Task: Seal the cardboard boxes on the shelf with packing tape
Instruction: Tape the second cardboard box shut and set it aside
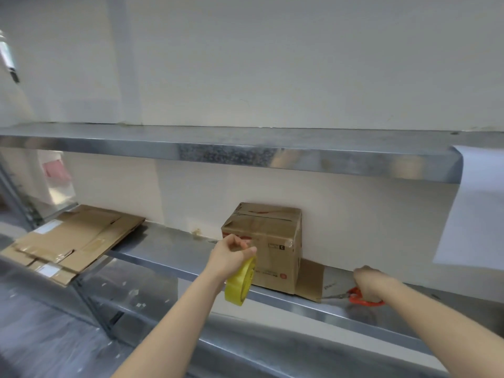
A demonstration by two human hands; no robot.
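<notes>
Metal shelf (174, 241), galvanised, set against a pale wall, with an upper tier (218, 151) above it. One closed box (272, 241) stands upright on the shelf near frame centre, its back to the wall and its front at the shelf's front lip. At the box's 9 o'clock, well apart, flattened cartons (81, 241) lie stacked and overhang the front lip. At its 3 o'clock a flat cardboard sheet (311, 282) lies touching the box base; whether it runs beneath cannot be told. Further toward 3 o'clock lie scissors (362, 300), blades pointing at the sheet, red handles partly under the right hand (366, 282).
</notes>
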